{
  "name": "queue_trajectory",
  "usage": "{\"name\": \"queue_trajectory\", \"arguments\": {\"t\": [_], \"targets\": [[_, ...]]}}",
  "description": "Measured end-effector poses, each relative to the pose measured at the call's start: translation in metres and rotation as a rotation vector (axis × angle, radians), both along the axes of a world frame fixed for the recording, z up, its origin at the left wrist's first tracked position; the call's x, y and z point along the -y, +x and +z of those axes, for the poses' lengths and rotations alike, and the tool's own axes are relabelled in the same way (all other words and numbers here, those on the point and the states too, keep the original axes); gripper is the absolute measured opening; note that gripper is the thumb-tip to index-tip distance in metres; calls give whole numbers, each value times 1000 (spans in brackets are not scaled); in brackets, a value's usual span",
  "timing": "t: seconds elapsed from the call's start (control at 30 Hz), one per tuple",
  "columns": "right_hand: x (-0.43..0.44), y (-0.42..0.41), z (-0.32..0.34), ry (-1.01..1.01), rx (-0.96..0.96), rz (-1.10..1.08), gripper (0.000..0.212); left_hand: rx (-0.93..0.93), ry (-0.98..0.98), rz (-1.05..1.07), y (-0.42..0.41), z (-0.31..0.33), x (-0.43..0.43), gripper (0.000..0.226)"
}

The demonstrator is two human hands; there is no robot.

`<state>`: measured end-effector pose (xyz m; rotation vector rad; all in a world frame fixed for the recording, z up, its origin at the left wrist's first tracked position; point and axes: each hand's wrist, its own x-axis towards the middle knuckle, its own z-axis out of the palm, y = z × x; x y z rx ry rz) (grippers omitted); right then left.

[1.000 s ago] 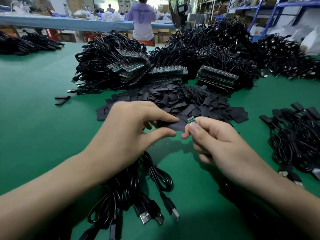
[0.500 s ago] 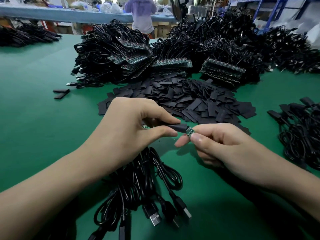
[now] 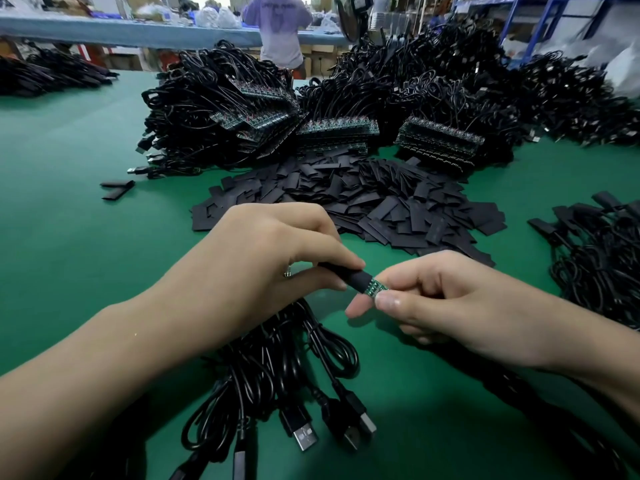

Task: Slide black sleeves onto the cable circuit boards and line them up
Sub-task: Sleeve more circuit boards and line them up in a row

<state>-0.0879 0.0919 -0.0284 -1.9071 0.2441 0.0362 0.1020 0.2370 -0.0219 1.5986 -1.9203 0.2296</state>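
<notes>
My left hand [image 3: 263, 268] pinches a black sleeve [image 3: 349, 277] between thumb and forefinger. The sleeve covers most of a small green circuit board [image 3: 375, 289]; only the board's right end sticks out. My right hand [image 3: 446, 299] pinches that bare end with thumb and fingertips. The two hands meet above the green table [image 3: 69, 237], a little over a bundle of black USB cables [image 3: 294, 382]. A heap of loose black sleeves [image 3: 363, 202] lies just beyond my hands.
Stacks of bare boards with coiled cables [image 3: 332, 129] rise behind the sleeve heap. Sleeved cables [image 3: 602, 251] lie at the right edge. Two stray sleeves [image 3: 117, 188] lie at the left. A person [image 3: 277, 26] stands at a far bench.
The sleeve has slid further along the board towards my right hand, so less green shows. Both hands have shifted slightly lower in view.
</notes>
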Motion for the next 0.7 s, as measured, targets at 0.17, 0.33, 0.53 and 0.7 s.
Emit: {"name": "queue_trajectory", "arguments": {"t": [0.17,0.33,0.53,0.7], "targets": [[0,-1,3,-33,-29,15,30,-116,50,-20,1,-1,0,21],[3,-2,1,-41,-22,23,27,-125,74,-11,-1,-2,0,20],[3,0,0,-24,-34,42,32,-77,57,-16,-4,-2,0,17],[3,1,-1,-13,33,-20,16,-33,35,-46,-7,-4,0,20]]}}
